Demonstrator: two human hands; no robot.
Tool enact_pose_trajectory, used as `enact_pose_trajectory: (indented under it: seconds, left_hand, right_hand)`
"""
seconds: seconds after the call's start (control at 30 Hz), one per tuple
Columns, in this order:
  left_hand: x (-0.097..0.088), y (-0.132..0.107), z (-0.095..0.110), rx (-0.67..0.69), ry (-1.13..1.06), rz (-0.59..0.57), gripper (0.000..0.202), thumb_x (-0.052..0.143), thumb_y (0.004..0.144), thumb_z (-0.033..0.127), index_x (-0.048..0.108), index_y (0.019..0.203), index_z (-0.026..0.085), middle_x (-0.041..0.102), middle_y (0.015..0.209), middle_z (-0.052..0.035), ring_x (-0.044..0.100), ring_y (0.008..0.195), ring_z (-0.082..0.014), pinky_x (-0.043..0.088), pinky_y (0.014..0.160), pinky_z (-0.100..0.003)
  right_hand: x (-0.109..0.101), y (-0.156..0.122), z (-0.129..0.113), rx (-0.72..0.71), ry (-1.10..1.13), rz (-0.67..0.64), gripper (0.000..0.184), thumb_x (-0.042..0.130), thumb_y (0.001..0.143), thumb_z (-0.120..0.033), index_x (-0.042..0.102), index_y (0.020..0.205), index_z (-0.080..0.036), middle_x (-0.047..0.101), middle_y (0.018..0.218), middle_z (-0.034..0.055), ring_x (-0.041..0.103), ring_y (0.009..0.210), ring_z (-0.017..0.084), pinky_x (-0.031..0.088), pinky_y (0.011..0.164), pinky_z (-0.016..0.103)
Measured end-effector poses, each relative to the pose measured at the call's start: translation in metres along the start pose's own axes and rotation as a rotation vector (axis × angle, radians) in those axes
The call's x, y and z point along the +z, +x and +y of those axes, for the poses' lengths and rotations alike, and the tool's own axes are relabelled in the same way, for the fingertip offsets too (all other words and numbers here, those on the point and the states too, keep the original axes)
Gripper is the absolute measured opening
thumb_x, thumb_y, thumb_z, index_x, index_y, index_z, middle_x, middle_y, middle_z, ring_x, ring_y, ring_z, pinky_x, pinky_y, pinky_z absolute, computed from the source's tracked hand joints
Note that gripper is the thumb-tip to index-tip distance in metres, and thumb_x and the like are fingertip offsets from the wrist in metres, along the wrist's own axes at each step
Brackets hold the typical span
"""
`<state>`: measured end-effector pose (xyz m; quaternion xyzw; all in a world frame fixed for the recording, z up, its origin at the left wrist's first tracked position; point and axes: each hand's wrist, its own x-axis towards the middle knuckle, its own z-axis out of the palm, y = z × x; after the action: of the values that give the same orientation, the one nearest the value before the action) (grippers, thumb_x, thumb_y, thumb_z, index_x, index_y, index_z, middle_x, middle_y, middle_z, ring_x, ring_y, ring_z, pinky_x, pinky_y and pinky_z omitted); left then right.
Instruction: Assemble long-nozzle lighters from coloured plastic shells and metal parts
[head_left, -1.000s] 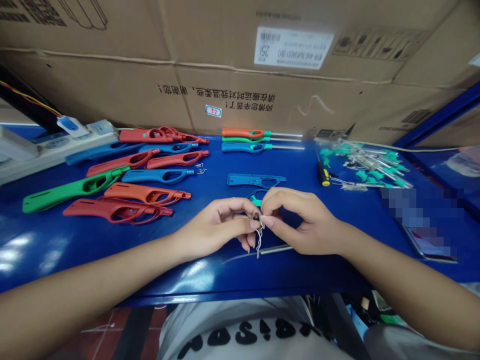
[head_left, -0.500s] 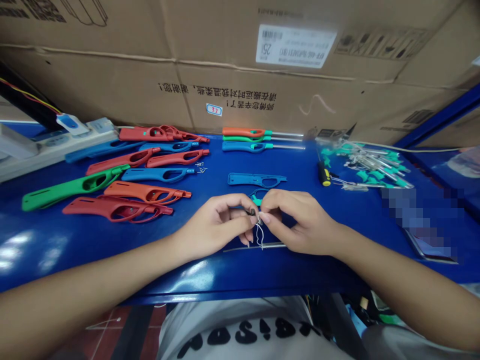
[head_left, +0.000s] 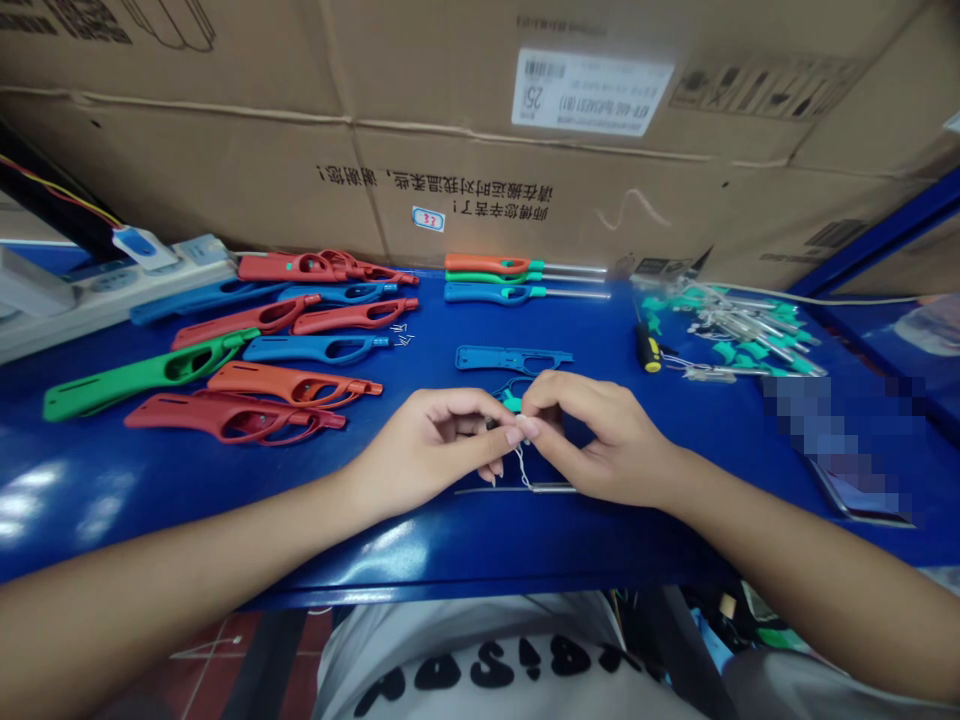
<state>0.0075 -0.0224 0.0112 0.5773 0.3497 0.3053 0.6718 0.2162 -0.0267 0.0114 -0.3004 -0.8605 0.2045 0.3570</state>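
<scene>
My left hand [head_left: 435, 445] and my right hand [head_left: 600, 435] meet fingertip to fingertip over the blue table [head_left: 225, 500]. Both pinch one small dark part with a thin white wire [head_left: 519, 468] that hangs down from the pinch. A thin metal tube [head_left: 517, 489] lies on the table just under the fingers. Behind my hands lie a blue lighter shell half [head_left: 512, 358] and a small teal piece [head_left: 512, 402].
Several red, blue, orange and green lighter shells [head_left: 247, 375] lie at the left. Three assembled lighters [head_left: 517, 279] lie at the back. A heap of teal-tipped metal tubes [head_left: 739, 330] and a screwdriver [head_left: 645, 350] sit at the right. Cardboard boxes [head_left: 480, 130] wall the back.
The white wire hangs shorter below my fingers than before. My hands have drawn slightly closer together and away from me; the metal tube lies a little farther back.
</scene>
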Motion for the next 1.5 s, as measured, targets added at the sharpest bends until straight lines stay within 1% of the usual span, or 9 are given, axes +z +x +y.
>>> enact_pose_trajectory:
  seconds: [0.2,0.33,0.47,0.67,0.83,1.13,1.27,1.4,1.5]
  left_hand:
    - [-0.001,-0.002,0.0,0.009,0.002,-0.049,0.008,0.072,0.085,0.022,0.073,0.085,0.014,0.064,0.067,0.0019,0.061,0.057,-0.0075,0.054,0.056,-0.017]
    - [-0.002,-0.001,0.0,-0.011,0.004,-0.055,0.011,0.073,0.084,0.024,0.074,0.085,0.013,0.063,0.067,0.0017,0.06,0.054,-0.0072,0.053,0.054,-0.017]
    - [0.0,-0.002,0.001,-0.019,0.009,-0.053,0.013,0.075,0.082,0.026,0.073,0.082,0.013,0.064,0.069,0.0014,0.06,0.054,-0.0071,0.053,0.053,-0.017]
    - [0.002,-0.003,0.0,-0.019,-0.021,-0.107,0.008,0.074,0.082,0.021,0.073,0.079,0.013,0.063,0.071,0.0017,0.061,0.053,-0.0066,0.054,0.053,-0.017]
    - [0.003,-0.003,-0.002,-0.028,-0.035,-0.1,0.008,0.074,0.082,0.02,0.073,0.08,0.012,0.064,0.073,0.0011,0.061,0.054,-0.0062,0.055,0.054,-0.017]
    - [0.004,-0.004,-0.005,0.025,0.023,-0.137,0.009,0.074,0.082,0.019,0.072,0.077,0.011,0.062,0.073,0.0008,0.06,0.054,-0.0067,0.053,0.053,-0.018]
    - [0.005,-0.004,-0.006,0.076,0.074,-0.147,0.009,0.073,0.082,0.019,0.073,0.081,0.011,0.063,0.075,-0.0002,0.06,0.055,-0.0077,0.051,0.051,-0.019]
    - [0.004,-0.003,-0.005,0.059,0.066,-0.143,0.009,0.073,0.082,0.019,0.072,0.079,0.011,0.064,0.074,-0.0003,0.061,0.056,-0.0081,0.052,0.052,-0.019]
    - [0.005,-0.004,-0.006,0.039,0.056,-0.151,0.008,0.074,0.081,0.018,0.072,0.077,0.011,0.065,0.075,-0.0005,0.061,0.057,-0.008,0.053,0.053,-0.019]
  right_hand:
    - [-0.011,0.004,-0.001,-0.061,-0.083,-0.132,0.006,0.048,0.099,-0.022,0.054,0.099,-0.019,0.062,0.087,0.0034,0.055,0.075,0.014,0.043,0.068,0.027]
    - [-0.015,0.005,-0.001,-0.109,-0.124,-0.227,0.011,0.046,0.1,-0.024,0.055,0.096,-0.02,0.062,0.086,0.0031,0.053,0.074,0.014,0.042,0.068,0.027]
    - [-0.016,0.006,-0.001,-0.136,-0.156,-0.222,0.012,0.047,0.1,-0.024,0.056,0.093,-0.02,0.062,0.082,0.0023,0.053,0.071,0.013,0.041,0.066,0.026]
    - [-0.018,0.009,-0.005,-0.143,-0.075,-0.251,0.013,0.05,0.099,-0.024,0.056,0.088,-0.02,0.06,0.078,0.0,0.05,0.067,0.011,0.039,0.063,0.023]
    - [-0.018,0.008,-0.006,-0.134,-0.049,-0.259,0.015,0.051,0.098,-0.02,0.056,0.083,-0.019,0.058,0.073,-0.0014,0.05,0.065,0.01,0.04,0.064,0.023]
    - [-0.022,0.006,-0.008,-0.214,-0.172,-0.33,0.023,0.046,0.1,-0.021,0.059,0.081,-0.018,0.063,0.074,0.0018,0.053,0.068,0.013,0.041,0.067,0.027]
    - [-0.022,0.007,-0.009,-0.12,-0.027,-0.356,0.021,0.047,0.1,-0.021,0.059,0.083,-0.017,0.062,0.075,0.0015,0.054,0.07,0.012,0.042,0.068,0.025]
    - [-0.019,0.008,-0.011,0.056,0.188,-0.347,0.019,0.051,0.098,-0.019,0.058,0.081,-0.016,0.059,0.073,-0.0009,0.051,0.065,0.009,0.042,0.064,0.021]
    - [-0.017,0.008,-0.011,0.15,0.302,-0.381,0.018,0.053,0.097,-0.02,0.058,0.08,-0.016,0.06,0.072,-0.0015,0.051,0.064,0.008,0.042,0.062,0.02]
